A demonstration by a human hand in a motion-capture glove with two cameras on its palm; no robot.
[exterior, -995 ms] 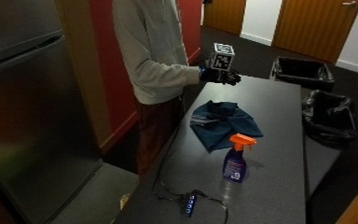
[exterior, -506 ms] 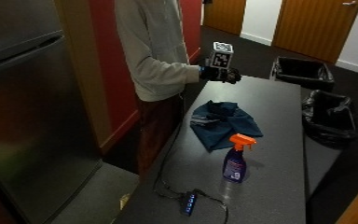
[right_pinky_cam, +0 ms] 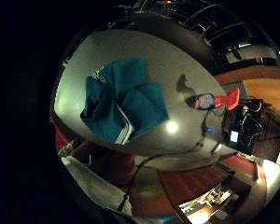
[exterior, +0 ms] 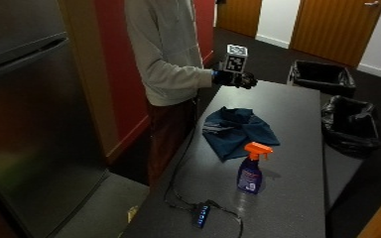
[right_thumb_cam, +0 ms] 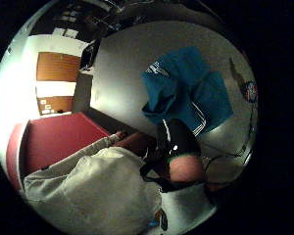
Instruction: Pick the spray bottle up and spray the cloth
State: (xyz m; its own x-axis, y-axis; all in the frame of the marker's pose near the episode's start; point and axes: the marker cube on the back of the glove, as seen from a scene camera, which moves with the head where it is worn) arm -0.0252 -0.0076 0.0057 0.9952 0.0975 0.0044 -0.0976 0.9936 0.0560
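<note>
The spray bottle (exterior: 252, 168) has a blue body and an orange trigger head. It stands upright near the front of the grey table (exterior: 296, 104). A crumpled teal cloth (exterior: 236, 131) lies just behind it, toward the table's left edge. My gloved right hand (exterior: 236, 78) hangs in the air over the table's far left edge, beyond the cloth, with its fingers loosely curled and nothing in them. In the little finger side palm view the cloth (right_pinky_cam: 123, 100) lies below the palm and the bottle (right_pinky_cam: 210, 100) stands farther off. The thumb side palm view also shows the cloth (right_thumb_cam: 188, 93).
A black cable with a power strip (exterior: 200, 215) lies at the table's front left corner. Two black bins (exterior: 322, 77) (exterior: 349, 124) stand on the floor right of the table. A steel fridge (exterior: 32, 124) stands at the left.
</note>
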